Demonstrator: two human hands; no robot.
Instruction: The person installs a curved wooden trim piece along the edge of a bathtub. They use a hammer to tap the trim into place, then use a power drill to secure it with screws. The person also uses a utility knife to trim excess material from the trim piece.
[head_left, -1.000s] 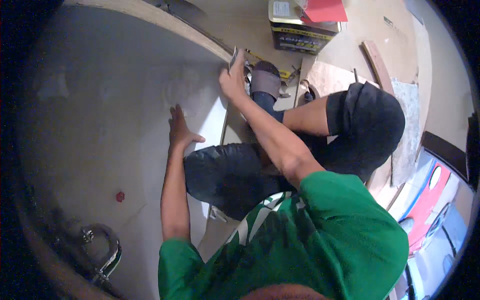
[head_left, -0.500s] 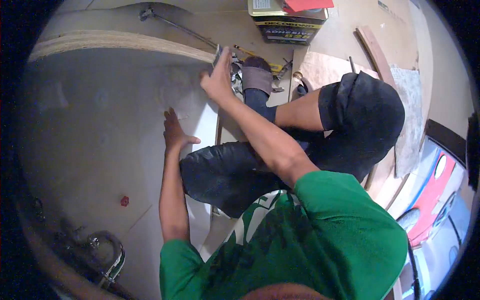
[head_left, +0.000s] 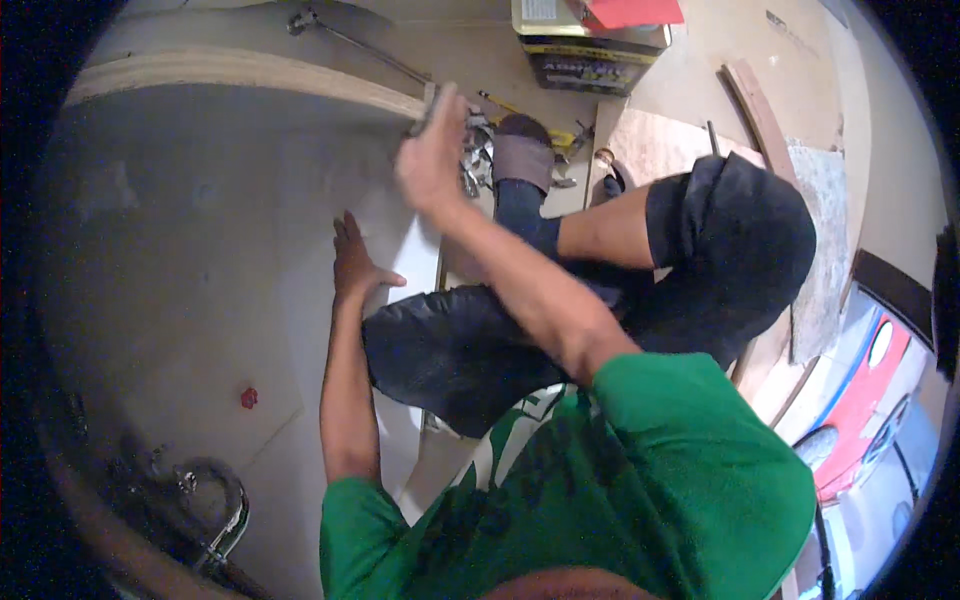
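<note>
My left hand [head_left: 356,268] lies flat with its fingers spread on a large pale panel [head_left: 270,290], close to my bent knee. At the panel's far right corner, my right hand [head_left: 432,160] is closed round a flat, greyish hand tool [head_left: 426,108], blurred by motion. Its exact kind cannot be made out, and my fingers hide most of it. The panel's far edge shows a bare, layered wood strip [head_left: 240,68]. Whether the tool touches the edge is unclear.
My sandalled foot [head_left: 524,165] stands beside crumpled shiny scraps [head_left: 478,150]. A tin can [head_left: 590,60] with a red sheet on top stands beyond, wood strips [head_left: 758,115] to the right. A long metal rod [head_left: 370,50] lies behind the panel; a curved chrome pipe [head_left: 235,520] is lower left.
My right hand has shifted slightly left and toward me at the panel corner, still gripping the tool. My left hand stays flat on the panel. The whole view has moved a little.
</note>
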